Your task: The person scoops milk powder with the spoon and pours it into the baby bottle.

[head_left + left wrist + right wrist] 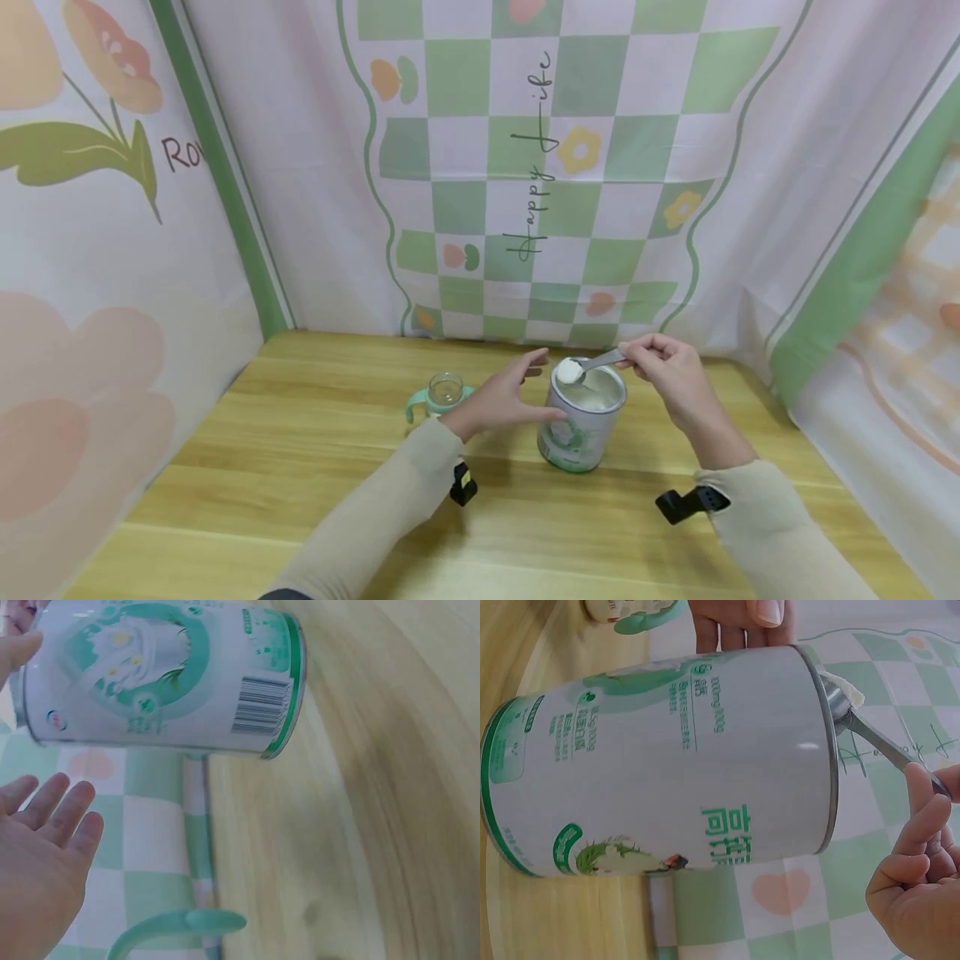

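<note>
A white and green milk powder can [577, 437] stands upright and lidless on the wooden table, with pale powder inside. My right hand [671, 383] pinches the handle of a metal measuring spoon [885, 742]. Its bowl, heaped with white powder [570, 372], is over the can's rim. My left hand [502, 398] is spread at the can's left side, thumb by its wall; whether the thumb touches it I cannot tell. Partly behind the left wrist is a clear baby bottle [446, 389] with mint green handles [180, 924].
The wooden table [300, 433] reaches back to a hanging cloth [517, 208] printed with green checks. More printed cloth hangs at the left and right. Each wrist carries a strapped black camera [463, 483].
</note>
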`<state>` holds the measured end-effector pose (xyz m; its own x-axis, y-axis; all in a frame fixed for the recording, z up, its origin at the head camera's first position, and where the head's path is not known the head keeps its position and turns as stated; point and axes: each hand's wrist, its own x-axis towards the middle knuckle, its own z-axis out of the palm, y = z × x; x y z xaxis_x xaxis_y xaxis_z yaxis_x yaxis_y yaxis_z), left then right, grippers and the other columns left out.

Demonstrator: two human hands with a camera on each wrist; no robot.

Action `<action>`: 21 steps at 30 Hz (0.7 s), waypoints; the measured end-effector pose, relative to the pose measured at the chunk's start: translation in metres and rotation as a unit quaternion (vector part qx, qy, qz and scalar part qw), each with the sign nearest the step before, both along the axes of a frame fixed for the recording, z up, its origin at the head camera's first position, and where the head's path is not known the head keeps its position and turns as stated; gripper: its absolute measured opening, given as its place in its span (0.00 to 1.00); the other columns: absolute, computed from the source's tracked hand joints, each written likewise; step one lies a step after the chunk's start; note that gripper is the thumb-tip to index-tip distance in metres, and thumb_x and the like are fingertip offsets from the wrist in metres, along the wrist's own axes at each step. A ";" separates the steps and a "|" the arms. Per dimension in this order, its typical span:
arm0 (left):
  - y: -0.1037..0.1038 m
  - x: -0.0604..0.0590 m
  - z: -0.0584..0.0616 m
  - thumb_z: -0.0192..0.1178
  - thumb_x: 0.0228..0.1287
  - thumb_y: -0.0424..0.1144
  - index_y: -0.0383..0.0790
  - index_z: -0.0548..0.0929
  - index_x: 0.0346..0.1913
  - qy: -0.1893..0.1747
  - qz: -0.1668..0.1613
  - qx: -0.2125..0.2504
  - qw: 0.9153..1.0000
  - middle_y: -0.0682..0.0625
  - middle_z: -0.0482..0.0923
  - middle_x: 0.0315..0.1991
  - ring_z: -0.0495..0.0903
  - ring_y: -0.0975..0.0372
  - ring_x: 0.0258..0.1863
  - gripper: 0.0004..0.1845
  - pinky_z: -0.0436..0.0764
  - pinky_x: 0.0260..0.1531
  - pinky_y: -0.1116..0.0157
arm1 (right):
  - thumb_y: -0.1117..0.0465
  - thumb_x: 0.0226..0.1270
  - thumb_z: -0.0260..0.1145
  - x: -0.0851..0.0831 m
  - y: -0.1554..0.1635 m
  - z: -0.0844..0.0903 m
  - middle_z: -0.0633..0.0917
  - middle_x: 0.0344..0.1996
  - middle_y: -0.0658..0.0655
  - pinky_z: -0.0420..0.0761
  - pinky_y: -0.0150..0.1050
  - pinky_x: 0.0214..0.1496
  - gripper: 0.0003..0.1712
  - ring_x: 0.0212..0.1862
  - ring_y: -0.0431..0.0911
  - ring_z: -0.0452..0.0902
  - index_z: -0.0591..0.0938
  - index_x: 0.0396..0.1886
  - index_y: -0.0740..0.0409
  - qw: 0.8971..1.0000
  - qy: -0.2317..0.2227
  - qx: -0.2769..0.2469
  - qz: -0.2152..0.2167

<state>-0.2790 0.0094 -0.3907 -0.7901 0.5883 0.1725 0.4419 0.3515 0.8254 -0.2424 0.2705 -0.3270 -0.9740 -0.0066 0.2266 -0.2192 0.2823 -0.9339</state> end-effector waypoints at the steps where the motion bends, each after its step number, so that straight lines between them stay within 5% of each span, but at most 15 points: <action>1: -0.002 0.000 0.001 0.73 0.58 0.58 0.47 0.52 0.80 0.005 0.003 -0.003 1.000 0.55 0.59 0.75 0.62 0.57 0.72 0.54 0.65 0.68 0.52 | 0.56 0.73 0.66 0.000 -0.001 0.001 0.86 0.28 0.44 0.77 0.29 0.40 0.13 0.33 0.37 0.75 0.83 0.38 0.64 1.000 0.001 -0.001 0.003; 21: -0.050 -0.001 0.018 0.72 0.59 0.57 0.50 0.67 0.74 0.053 0.038 -0.019 0.998 0.56 0.69 0.69 0.66 0.61 0.69 0.43 0.66 0.68 0.55 | 0.60 0.72 0.66 -0.010 -0.040 0.004 0.87 0.26 0.47 0.79 0.29 0.37 0.12 0.31 0.38 0.80 0.82 0.37 0.67 0.999 0.016 -0.032 0.037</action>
<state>-0.2799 -0.0409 -0.3726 -0.8108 0.5355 0.2362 0.4972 0.4173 0.7607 -0.2522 0.2308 -0.3226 -0.9637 -0.0626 0.2595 -0.2668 0.2049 -0.9417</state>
